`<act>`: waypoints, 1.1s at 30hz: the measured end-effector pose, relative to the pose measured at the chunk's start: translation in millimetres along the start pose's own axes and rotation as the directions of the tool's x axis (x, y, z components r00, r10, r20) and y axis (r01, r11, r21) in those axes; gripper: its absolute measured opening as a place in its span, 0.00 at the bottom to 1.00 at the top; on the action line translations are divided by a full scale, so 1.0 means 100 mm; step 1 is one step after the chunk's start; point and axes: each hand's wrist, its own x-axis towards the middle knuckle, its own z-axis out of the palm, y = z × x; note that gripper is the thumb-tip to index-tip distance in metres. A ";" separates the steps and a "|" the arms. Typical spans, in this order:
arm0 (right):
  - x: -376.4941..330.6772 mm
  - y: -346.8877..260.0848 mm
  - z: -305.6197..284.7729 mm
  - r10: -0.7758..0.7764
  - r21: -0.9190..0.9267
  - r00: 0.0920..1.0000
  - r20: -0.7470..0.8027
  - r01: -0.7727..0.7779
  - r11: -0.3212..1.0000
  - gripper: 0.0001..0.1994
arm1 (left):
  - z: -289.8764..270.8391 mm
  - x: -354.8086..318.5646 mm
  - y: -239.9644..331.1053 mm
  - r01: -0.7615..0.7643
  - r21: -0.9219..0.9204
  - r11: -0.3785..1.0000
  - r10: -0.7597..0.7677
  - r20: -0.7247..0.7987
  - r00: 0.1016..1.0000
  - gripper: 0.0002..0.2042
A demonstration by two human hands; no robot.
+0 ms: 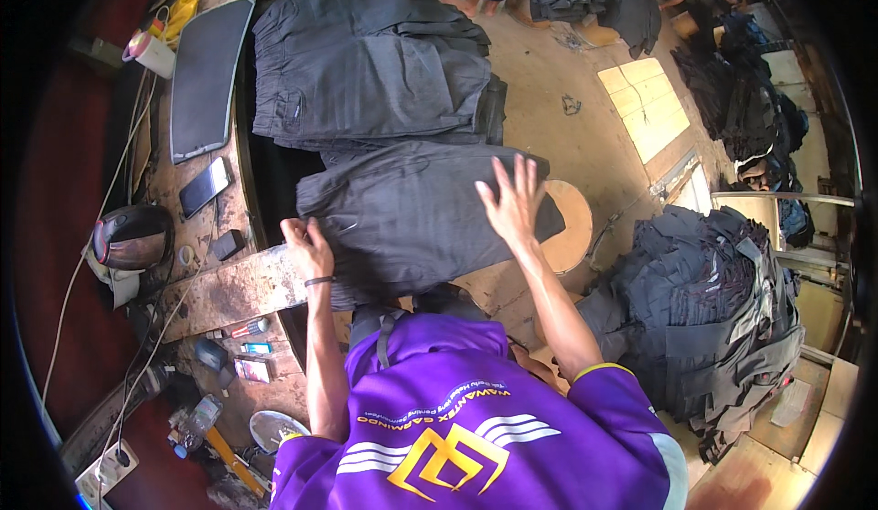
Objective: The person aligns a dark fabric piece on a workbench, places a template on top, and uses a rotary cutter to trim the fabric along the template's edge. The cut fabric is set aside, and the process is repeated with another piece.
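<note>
Dark grey folded fabric trousers (pixel 416 217) lie at the centre of the frame, over a round wooden stool (pixel 572 226). At far left sit a black phone (pixel 204 186) and a glossy dark helmet (pixel 131 236) on the worn wooden bench (pixel 229 290). Left hand (pixel 308 246) pinches the garment's left edge, fingers closed. Right hand (pixel 512 204) lies flat on it, fingers spread wide. A heap of dark garments (pixel 713 309) fills the right.

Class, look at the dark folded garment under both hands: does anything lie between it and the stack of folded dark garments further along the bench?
Nothing visible does. The left hand and right hand rest on the folded garment, which directly adjoins the stack.
</note>
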 end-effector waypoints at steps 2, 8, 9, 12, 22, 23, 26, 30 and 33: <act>-0.10 0.02 0.11 -0.048 -0.016 0.999 0.017 0.048 0.999 0.33 | -0.05 0.09 -0.04 0.000 0.030 1.000 0.000 -0.003 1.000 0.13; -0.07 -0.38 0.37 -0.093 0.085 0.996 0.019 0.091 0.992 0.35 | -0.15 0.25 -0.06 0.137 0.019 0.990 -0.138 0.066 0.988 0.37; -0.05 -0.36 0.34 -0.116 0.007 0.992 0.048 0.116 0.993 0.36 | -0.14 0.26 -0.05 0.013 0.059 0.998 -0.018 0.072 0.997 0.38; 0.02 -0.18 0.22 -0.218 -0.024 0.976 -0.010 0.218 0.976 0.38 | -0.13 0.26 -0.03 -0.196 0.184 0.963 0.180 0.099 0.979 0.37; 0.33 -0.08 0.29 -0.287 0.097 0.957 0.033 0.283 0.954 0.35 | -0.17 0.49 -0.47 -0.071 0.072 0.995 0.055 0.204 0.977 0.23; 0.34 -0.09 0.30 -0.276 0.095 0.958 0.074 0.269 0.958 0.35 | -0.16 0.50 -0.48 -0.033 0.108 0.994 0.008 0.223 0.975 0.24; 0.34 -0.11 0.34 -0.245 0.060 0.967 0.073 0.241 0.969 0.34 | -0.08 0.45 -0.43 -0.027 0.205 0.978 -0.005 0.152 0.988 0.22; 0.30 -0.13 0.37 -0.262 0.072 0.964 -0.053 0.266 0.961 0.35 | -0.07 0.29 -0.32 0.002 0.101 0.995 -0.010 0.075 0.997 0.22; 0.28 -0.01 0.28 -0.272 0.237 0.953 -0.130 0.296 0.925 0.42 | -0.19 0.21 -0.31 0.048 -0.269 0.962 -0.006 0.153 0.988 0.26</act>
